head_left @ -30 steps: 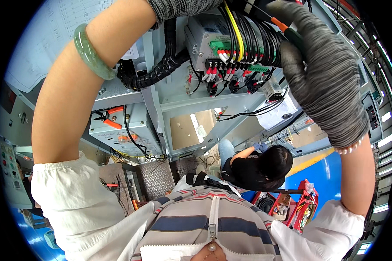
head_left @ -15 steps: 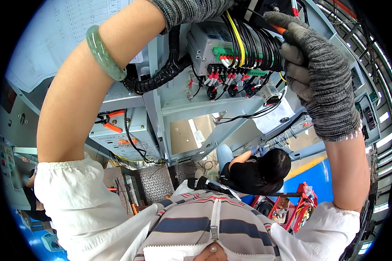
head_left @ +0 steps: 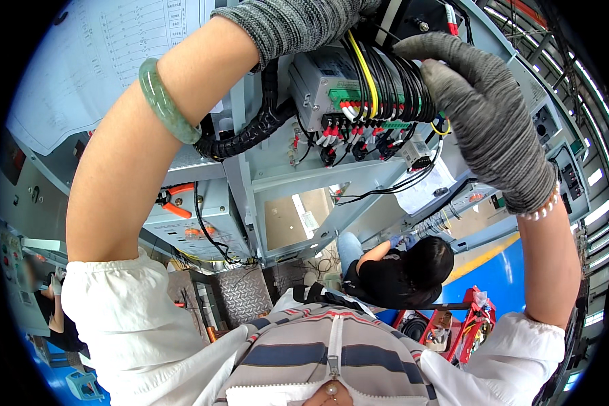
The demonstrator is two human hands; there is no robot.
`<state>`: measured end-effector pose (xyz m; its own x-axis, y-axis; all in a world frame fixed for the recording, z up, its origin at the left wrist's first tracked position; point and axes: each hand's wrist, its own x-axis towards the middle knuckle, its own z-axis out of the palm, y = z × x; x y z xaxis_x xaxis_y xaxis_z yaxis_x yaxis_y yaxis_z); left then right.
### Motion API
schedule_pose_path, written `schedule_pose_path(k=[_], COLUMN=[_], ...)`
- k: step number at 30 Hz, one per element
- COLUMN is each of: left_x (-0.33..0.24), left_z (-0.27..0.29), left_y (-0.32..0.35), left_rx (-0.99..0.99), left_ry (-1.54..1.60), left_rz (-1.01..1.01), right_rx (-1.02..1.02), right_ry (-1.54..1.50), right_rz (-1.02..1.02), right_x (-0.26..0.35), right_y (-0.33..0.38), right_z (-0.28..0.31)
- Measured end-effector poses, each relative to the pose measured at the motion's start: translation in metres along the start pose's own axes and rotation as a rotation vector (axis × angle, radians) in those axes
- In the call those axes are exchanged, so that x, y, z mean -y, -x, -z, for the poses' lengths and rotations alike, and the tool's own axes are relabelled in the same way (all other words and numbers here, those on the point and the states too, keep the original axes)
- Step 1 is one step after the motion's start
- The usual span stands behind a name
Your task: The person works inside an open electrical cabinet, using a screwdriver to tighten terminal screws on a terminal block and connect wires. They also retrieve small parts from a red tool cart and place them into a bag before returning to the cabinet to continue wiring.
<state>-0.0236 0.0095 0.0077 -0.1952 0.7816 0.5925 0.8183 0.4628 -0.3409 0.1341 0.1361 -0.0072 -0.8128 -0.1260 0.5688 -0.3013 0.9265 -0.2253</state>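
My left hand point(head_left: 311, 24) reaches up to the top edge in a grey knitted glove; its fingers are hidden beyond the frame. My right hand point(head_left: 484, 101), gloved alike, is raised at the upper right with the back of the hand toward me. Its fingers are bent round a screwdriver whose orange handle is now hidden behind the glove. Between the hands sits a grey metal control module point(head_left: 308, 88) with green terminal blocks. A thick bundle of black wires point(head_left: 402, 84) and a yellow wire point(head_left: 365, 74) loop over its front, close to my right fingertips.
A black wrapped cable harness point(head_left: 247, 132) bends along the cabinet frame. Orange-handled pliers point(head_left: 176, 201) lie on a grey box at the left. A wiring sheet point(head_left: 108, 74) covers the upper left. Below, a person in black point(head_left: 399, 271) crouches beside a red toolbox point(head_left: 465, 325).
My right hand has turned so its back faces me, and the orange handle has gone out of sight. My left forearm has shifted slightly right and down.
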Motion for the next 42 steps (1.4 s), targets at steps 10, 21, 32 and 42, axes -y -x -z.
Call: schedule_pose_path(k=[10, 21, 32, 42], left_x=[0.002, -0.002, -0.001, 0.002], left_z=[0.007, 0.003, -0.014, -0.003], left_y=[0.011, 0.003, -0.01, 0.009], left_rx=[-0.06, -0.03, -0.016, -0.156], left_ry=[-0.045, 0.003, 0.033, 0.097], left_rz=[-0.005, -0.005, 0.012, -0.019], right_rx=[0.09, -0.011, -0.134, -0.014], right_ry=[-0.58, 0.257, 0.495, 0.231], right_rz=[-0.308, 0.047, 0.457, -0.129], right_x=[0.002, 0.002, -0.032, 0.017], right_y=[-0.002, 0.002, -0.018, 0.009], right_z=[0.009, 0.006, -0.001, 0.009])
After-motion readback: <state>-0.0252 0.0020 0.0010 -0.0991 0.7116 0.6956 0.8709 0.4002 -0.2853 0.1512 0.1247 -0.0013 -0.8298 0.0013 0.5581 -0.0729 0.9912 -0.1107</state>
